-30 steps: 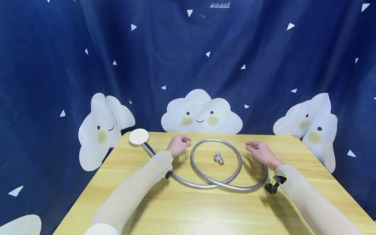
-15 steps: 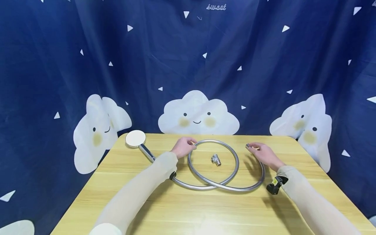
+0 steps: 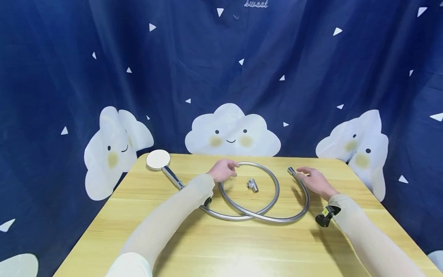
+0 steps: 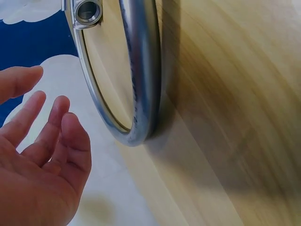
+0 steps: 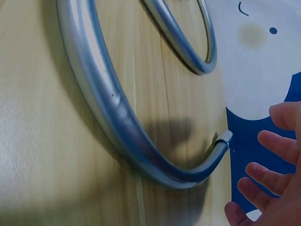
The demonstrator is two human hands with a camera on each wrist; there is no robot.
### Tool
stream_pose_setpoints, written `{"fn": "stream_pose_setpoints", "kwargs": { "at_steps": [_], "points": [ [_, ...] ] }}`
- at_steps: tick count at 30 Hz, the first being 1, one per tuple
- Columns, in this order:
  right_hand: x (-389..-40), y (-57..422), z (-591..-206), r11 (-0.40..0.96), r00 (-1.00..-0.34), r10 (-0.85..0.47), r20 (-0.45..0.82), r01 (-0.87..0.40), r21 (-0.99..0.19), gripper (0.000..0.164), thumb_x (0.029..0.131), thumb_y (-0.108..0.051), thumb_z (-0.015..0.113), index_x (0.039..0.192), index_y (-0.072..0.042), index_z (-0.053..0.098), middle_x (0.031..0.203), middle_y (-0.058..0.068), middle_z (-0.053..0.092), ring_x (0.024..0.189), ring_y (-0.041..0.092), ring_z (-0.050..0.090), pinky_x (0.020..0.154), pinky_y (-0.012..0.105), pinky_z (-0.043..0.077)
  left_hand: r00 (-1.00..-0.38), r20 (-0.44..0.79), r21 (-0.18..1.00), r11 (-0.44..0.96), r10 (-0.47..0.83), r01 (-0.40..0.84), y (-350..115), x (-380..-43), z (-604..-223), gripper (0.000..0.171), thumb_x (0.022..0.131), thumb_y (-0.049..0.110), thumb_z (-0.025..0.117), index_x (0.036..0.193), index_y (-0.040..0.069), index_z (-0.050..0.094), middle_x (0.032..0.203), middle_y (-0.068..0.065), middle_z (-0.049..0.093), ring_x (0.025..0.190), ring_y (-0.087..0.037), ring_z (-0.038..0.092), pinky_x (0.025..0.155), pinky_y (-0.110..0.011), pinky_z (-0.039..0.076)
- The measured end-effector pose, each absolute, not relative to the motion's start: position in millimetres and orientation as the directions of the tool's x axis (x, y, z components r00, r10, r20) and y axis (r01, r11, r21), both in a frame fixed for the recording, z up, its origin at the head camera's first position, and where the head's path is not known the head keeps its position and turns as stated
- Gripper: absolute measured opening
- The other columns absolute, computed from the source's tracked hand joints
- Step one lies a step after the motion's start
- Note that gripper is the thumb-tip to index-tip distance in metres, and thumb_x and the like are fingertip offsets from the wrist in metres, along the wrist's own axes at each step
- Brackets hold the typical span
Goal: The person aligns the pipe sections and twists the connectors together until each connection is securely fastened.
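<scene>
A silver shower hose [image 3: 277,220] lies looped on the wooden table. Its left end runs beneath my left forearm towards a handheld shower head [image 3: 158,159] with a round white face and chrome handle. Inside the loop sits a small chrome angle valve [image 3: 252,186]. My left hand [image 3: 223,170] hovers by the loop's upper left, fingers loosely bent; in the left wrist view nothing is between the fingers [image 4: 75,134]. Beside the hose's free end [image 3: 291,170] is my right hand [image 3: 315,181], its fingers spread and apart from the hose in the right wrist view.
The light wooden table [image 3: 221,246] reaches back to a dark blue curtain [image 3: 207,50] printed with white clouds and triangles. A small black wrist camera [image 3: 325,217] is strapped to my right wrist.
My left hand has moved rightwards to the loop's upper left. My right hand has shifted slightly right relative to the hose, so the free end now shows. The head view has shifted a little.
</scene>
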State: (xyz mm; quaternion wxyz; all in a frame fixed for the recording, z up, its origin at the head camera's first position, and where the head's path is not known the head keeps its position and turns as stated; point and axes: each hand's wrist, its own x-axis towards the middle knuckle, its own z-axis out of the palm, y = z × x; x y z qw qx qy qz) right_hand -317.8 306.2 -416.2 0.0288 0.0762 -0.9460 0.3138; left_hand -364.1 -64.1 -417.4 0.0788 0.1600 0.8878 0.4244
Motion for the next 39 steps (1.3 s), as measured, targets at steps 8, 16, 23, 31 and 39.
{"fn": "stream_pose_setpoints", "kwargs": {
  "at_steps": [8, 16, 23, 31, 39],
  "points": [
    [-318, 311, -418, 0.796, -0.988, -0.118, 0.104, -0.157, -0.585, 0.049, 0.104, -0.032, 0.05, 0.136, 0.004, 0.055, 0.14, 0.037, 0.05, 0.122, 0.051, 0.054, 0.104, 0.06, 0.041, -0.92, -0.029, 0.757, 0.61, 0.392, 0.236, -54, -369, -416, 0.044, 0.087, 0.007, 0.072, 0.13, 0.012, 0.067, 0.113, -0.011, 0.068, 0.098, -0.021, 0.061, 0.086, -0.036, 0.05],
    [-320, 316, -425, 0.793, -0.99, -0.103, 0.095, -0.14, -0.593, 0.048, 0.104, -0.03, 0.051, 0.136, 0.005, 0.055, 0.139, 0.034, 0.053, 0.122, 0.05, 0.054, 0.102, 0.059, 0.042, -0.887, -0.06, 0.736, 0.621, 0.458, 0.271, -43, -375, -422, 0.046, 0.087, 0.006, 0.074, 0.132, 0.013, 0.066, 0.12, -0.017, 0.068, 0.102, -0.022, 0.061, 0.094, -0.04, 0.049],
    [-319, 320, -429, 0.804, -0.992, -0.088, 0.095, -0.127, -0.581, 0.048, 0.104, -0.03, 0.05, 0.135, 0.006, 0.056, 0.138, 0.032, 0.055, 0.121, 0.05, 0.055, 0.101, 0.058, 0.043, -0.856, -0.07, 0.709, 0.63, 0.512, 0.318, -35, -376, -421, 0.046, 0.087, 0.007, 0.073, 0.132, 0.013, 0.065, 0.121, -0.017, 0.068, 0.109, -0.026, 0.062, 0.098, -0.043, 0.048],
    [-320, 323, -431, 0.801, -0.992, -0.085, 0.09, -0.122, -0.587, 0.048, 0.104, -0.029, 0.051, 0.136, 0.007, 0.055, 0.138, 0.033, 0.054, 0.122, 0.05, 0.055, 0.102, 0.057, 0.043, -0.843, -0.135, 0.676, 0.671, 0.52, 0.305, -22, -382, -422, 0.051, 0.085, 0.005, 0.073, 0.134, 0.017, 0.064, 0.13, -0.016, 0.064, 0.119, -0.027, 0.06, 0.103, -0.046, 0.047],
    [-319, 325, -428, 0.798, -0.995, -0.08, 0.058, -0.098, -0.595, 0.049, 0.104, -0.03, 0.051, 0.137, 0.006, 0.054, 0.14, 0.033, 0.053, 0.125, 0.05, 0.052, 0.102, 0.058, 0.043, -0.822, -0.17, 0.631, 0.7, 0.544, 0.333, -13, -387, -423, 0.056, 0.08, 0.007, 0.079, 0.132, 0.022, 0.067, 0.128, -0.011, 0.066, 0.116, -0.022, 0.06, 0.106, -0.044, 0.045]
  ]
}}
